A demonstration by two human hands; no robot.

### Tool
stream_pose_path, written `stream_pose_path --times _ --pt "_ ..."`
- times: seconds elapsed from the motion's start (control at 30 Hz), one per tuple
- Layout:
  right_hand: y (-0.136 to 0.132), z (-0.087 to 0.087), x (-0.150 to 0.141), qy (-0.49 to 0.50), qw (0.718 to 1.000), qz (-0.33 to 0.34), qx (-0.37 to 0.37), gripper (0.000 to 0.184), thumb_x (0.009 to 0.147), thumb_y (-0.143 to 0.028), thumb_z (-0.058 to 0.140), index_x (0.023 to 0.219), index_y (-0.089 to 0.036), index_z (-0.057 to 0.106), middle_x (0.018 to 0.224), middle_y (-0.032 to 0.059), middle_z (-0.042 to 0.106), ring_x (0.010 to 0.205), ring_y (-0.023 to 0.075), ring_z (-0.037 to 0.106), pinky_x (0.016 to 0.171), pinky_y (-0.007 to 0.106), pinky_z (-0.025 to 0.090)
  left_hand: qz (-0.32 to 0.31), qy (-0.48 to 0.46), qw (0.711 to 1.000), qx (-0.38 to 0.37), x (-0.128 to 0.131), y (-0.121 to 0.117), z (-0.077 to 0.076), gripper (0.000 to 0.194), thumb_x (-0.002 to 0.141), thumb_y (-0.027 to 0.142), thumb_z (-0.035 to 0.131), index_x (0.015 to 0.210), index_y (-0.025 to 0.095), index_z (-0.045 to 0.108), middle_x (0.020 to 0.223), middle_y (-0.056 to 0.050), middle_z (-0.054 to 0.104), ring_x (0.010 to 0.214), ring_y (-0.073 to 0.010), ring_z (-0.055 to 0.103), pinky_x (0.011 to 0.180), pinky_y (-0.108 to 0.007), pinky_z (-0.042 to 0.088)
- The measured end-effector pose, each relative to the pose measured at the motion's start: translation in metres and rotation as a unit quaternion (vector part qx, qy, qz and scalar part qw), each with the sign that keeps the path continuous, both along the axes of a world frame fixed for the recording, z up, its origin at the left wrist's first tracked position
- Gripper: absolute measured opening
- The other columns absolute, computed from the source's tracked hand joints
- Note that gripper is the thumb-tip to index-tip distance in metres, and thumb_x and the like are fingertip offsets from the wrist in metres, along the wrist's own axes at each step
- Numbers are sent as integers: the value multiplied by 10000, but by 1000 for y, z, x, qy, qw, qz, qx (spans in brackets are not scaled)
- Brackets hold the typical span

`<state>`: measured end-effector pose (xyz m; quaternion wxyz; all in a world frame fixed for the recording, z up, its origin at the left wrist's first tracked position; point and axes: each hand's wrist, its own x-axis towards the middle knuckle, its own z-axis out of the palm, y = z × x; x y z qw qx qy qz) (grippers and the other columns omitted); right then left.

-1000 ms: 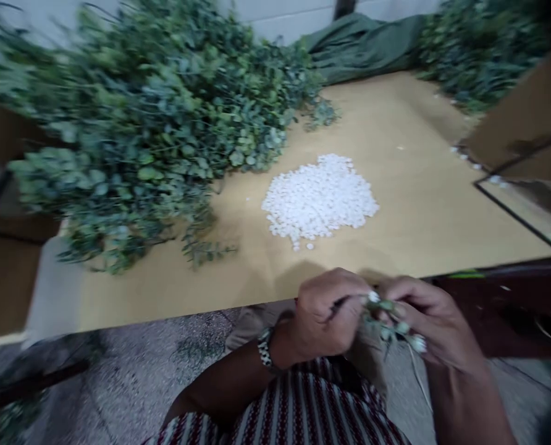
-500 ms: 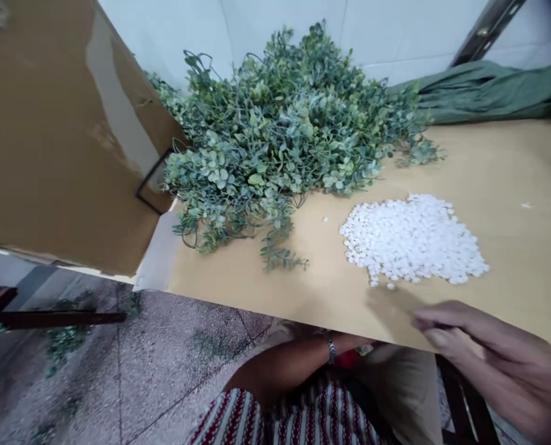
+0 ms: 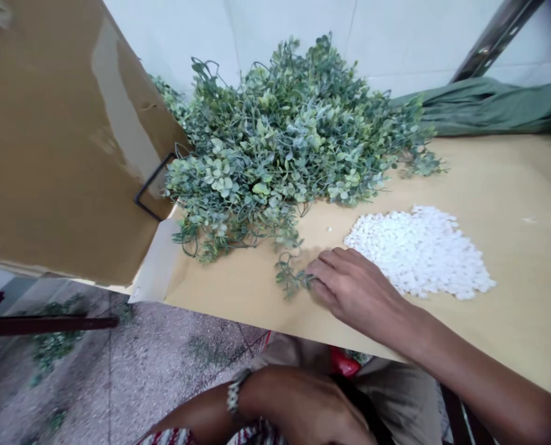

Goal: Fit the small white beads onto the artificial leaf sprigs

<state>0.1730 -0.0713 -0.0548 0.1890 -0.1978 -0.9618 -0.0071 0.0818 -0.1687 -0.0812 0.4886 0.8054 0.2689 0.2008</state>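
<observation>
My right hand (image 3: 355, 289) reaches left across the tan table top (image 3: 516, 185). Its fingers are held together, and their tips close on a small loose green sprig (image 3: 290, 278) near the front edge. Just right of the hand lies a heap of small white round pieces (image 3: 421, 250). Behind the sprig spreads a big pile of artificial green leafy stems (image 3: 280, 142). My left hand (image 3: 306, 408), with a watch (image 3: 233, 390) on its wrist, rests low over my lap below the table edge. Its fingers are hidden.
A large brown cardboard box (image 3: 48, 142) leans at the table's left end. Green cloth (image 3: 488, 105) lies bunched along the back wall. On the speckled floor at lower left are a dark wooden bar (image 3: 48, 322) and fallen sprigs (image 3: 48, 347).
One second ago both hands worked a sprig together over my lap. The view swung left. My right hand has moved out over the table to the loose sprig; my left stays low.
</observation>
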Motion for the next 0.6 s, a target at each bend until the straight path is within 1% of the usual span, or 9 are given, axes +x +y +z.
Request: stream_pose_path --times 0.07,0.1,0.13,0.2,0.27,0.33,0.43,0.53,0.6 --pt "0 3 18 37 999 22 -3 177 882 -94 497 810 -166 642 730 59 626 685 194 561 632 311 424 -65 -71 995 15 -23 -13 24 159 825 236 666 671 233 627 797 -10 745 847 -160 721 702 -162 561" --pt "-1 4 25 53 998 31 -7 193 895 -93 475 824 -165 639 729 58 617 685 189 556 628 306 427 -23 -77 996 24 -33 -18 35 123 872 191 584 765 218 637 862 -55 746 881 -188 712 779 -228 565" --pt "-3 6 32 65 997 36 -10 205 906 -93 458 837 -164 637 727 57 608 683 185 552 622 300 431 91 -95 989 63 -41 -22 44 130 884 159 546 809 220 634 831 -58 734 799 -189 703 743 -269 561" --pt "-7 8 43 83 996 35 -15 210 922 -94 441 863 -158 632 724 58 592 671 176 548 600 292 438 353 -92 922 127 -51 -25 54 134 892 148 538 811 222 614 716 -33 659 648 -165 627 602 -277 503" --pt "-12 8 54 104 994 24 -22 201 928 -90 438 903 -152 628 747 65 593 659 165 550 575 283 441 503 -57 846 166 -53 -23 55 173 898 172 548 733 206 585 647 -13 581 589 -143 543 538 -262 425" --pt "-17 8 64 131 991 10 -27 189 920 -72 453 946 -159 618 783 68 603 657 153 555 561 274 443 516 -8 840 167 -50 -19 52 234 910 213 545 679 186 570 633 -13 559 591 -136 519 541 -259 400" --pt "-23 8 78 157 988 3 -4 218 891 -33 487 1010 -175 602 795 63 606 692 161 563 565 279 448 472 25 875 107 -41 -15 45 226 916 321 548 779 164 634 669 -28 602 609 -143 555 542 -253 419" --pt "-30 11 86 159 986 29 38 228 885 -26 494 1034 -160 603 781 68 613 736 182 564 595 303 459 473 -32 880 -15 -31 -8 42 325 880 453 586 985 150 639 682 -22 622 561 -137 554 492 -241 433" --pt "-35 15 85 153 985 56 54 198 911 -56 471 993 -152 624 769 71 620 735 184 561 618 316 468 475 -109 866 -112 -23 -2 39 391 821 500 650 994 151 610 678 -13 627 534 -130 549 481 -241 457"
